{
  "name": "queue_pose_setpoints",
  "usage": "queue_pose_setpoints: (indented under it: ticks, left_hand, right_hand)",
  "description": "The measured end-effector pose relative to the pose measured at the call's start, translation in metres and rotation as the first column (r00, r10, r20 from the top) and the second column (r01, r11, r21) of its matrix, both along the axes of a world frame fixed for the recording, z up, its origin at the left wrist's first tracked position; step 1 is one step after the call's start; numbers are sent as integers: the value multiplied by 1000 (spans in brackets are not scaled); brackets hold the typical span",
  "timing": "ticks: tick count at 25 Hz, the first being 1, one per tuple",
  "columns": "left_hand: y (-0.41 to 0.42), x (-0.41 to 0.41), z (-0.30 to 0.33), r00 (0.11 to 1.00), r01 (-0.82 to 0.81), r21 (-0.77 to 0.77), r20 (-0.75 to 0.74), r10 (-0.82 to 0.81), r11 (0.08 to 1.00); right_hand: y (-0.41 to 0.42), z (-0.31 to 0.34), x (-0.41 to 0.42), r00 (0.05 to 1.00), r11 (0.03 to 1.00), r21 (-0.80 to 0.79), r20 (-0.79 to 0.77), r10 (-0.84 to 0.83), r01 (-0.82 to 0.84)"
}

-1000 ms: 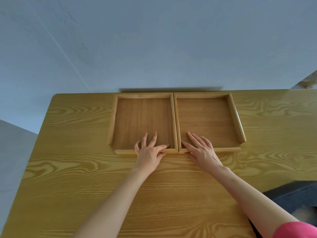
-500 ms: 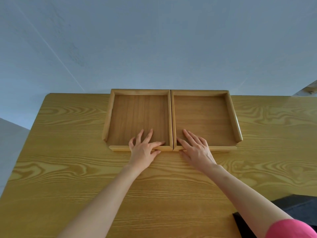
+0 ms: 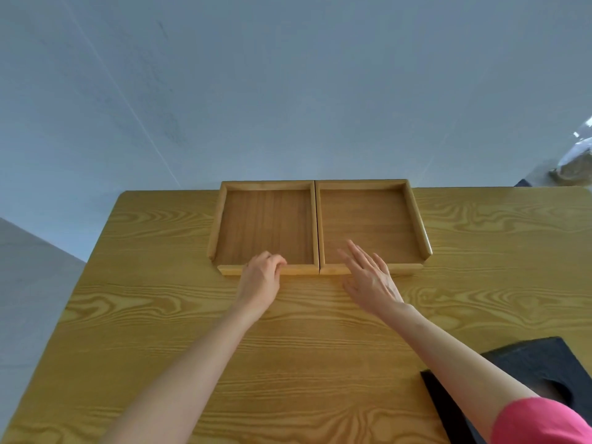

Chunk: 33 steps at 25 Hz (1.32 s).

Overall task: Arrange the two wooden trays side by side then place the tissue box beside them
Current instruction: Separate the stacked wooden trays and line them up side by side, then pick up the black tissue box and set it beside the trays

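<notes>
Together, the left tray (image 3: 266, 225) and right tray (image 3: 368, 224) sat side by side, inner walls touching, at the far edge of the wooden surface (image 3: 160, 315). The left hand (image 3: 260, 280) rested loosely curled over the left tray's near rim, gripping nothing. The right hand (image 3: 371, 278) lay spread flat over the right tray's near rim. A dark tissue box (image 3: 528, 363) sat near the right forearm.

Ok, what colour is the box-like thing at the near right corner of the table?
Dark charcoal, nearly black, with a felt-like look: the dark box shows best in the head view, partly behind the right forearm.
</notes>
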<state>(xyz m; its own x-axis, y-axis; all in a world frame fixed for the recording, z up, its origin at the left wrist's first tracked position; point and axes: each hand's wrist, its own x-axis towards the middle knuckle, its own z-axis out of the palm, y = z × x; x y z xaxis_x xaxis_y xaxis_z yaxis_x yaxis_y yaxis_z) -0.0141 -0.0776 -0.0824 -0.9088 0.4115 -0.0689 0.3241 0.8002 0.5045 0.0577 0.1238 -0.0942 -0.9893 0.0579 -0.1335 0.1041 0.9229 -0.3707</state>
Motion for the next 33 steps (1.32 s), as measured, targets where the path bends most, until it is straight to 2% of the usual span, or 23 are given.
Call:
queue_pose_setpoints:
  ticks: [9,15,25,30,33]
  left_hand:
    - [19,79,22,998,64,-71,-5,-64,995]
    - [66,118,24,991,132,-110,1,-133,985]
    - [165,179,19,906,372,9,216,-365,928]
    - [189,202,11,864,422,13,295,-407,906]
    - [194,211,4,866,406,-3,321,-383,914]
  right_hand:
    - [9,26,81,997,998,9,-62,-54,54]
    - [52,32,127,990,990,43,-39,-134,135]
    - [142,38,210,925,924,97,53,-375,369]
    - [160,33,237,873,885,147,158,-462,442]
    - [160,31,243,841,866,113,209,-500,487]
